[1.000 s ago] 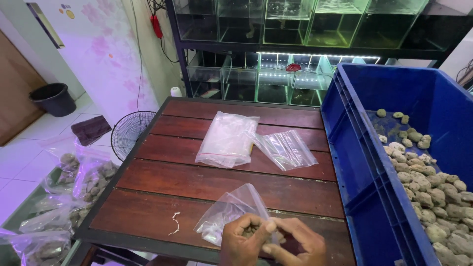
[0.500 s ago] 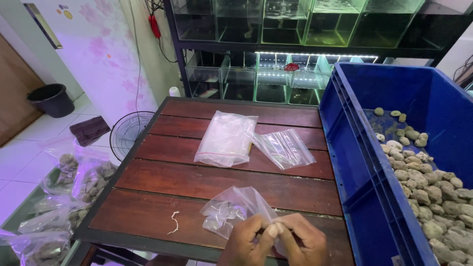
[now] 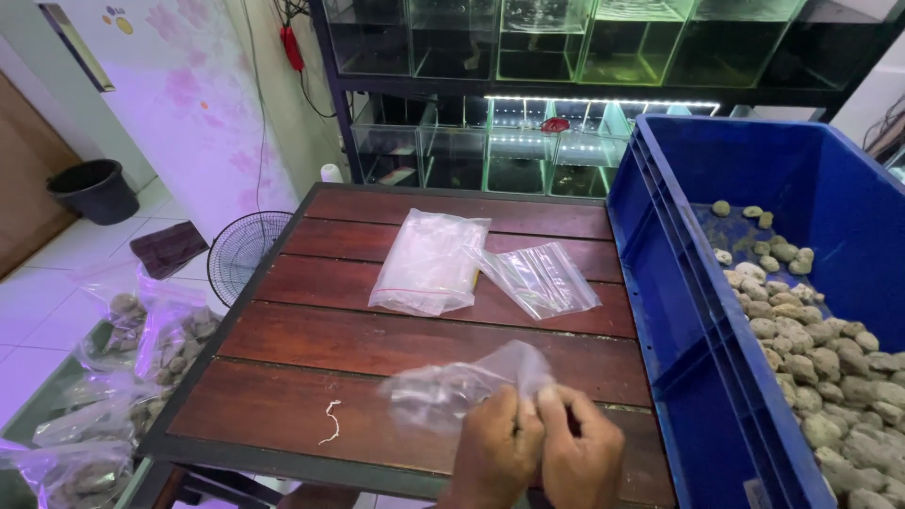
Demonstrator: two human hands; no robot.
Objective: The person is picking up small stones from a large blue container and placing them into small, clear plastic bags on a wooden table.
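**Head view: both hands pinched a clear plastic bag at the table's near edge**

Head camera looked down on a table [image 3: 396, 344] of dark red-brown wooden slats in a dark metal frame. The small clear bag [image 3: 462, 388] was thin, crinkled and glossy, blurred, its body trailing left over the nearest slat. The left hand [image 3: 495, 454] and right hand [image 3: 580, 457] sat side by side, knuckles up, fingers curled narrow and pinched on the bag's right end. What the bag held could not be told.

Farther back lay a flat stack of clear bags [image 3: 431, 262] and one loose zip bag [image 3: 540, 279], touching. A pale twist of string [image 3: 331, 421] lay near the front edge. To the right stood a hard blue plastic crate [image 3: 679, 283] of rough, rounded, beige stones [image 3: 820, 358]. Filled bags of stones [image 3: 123, 377] lay on the floor at left.
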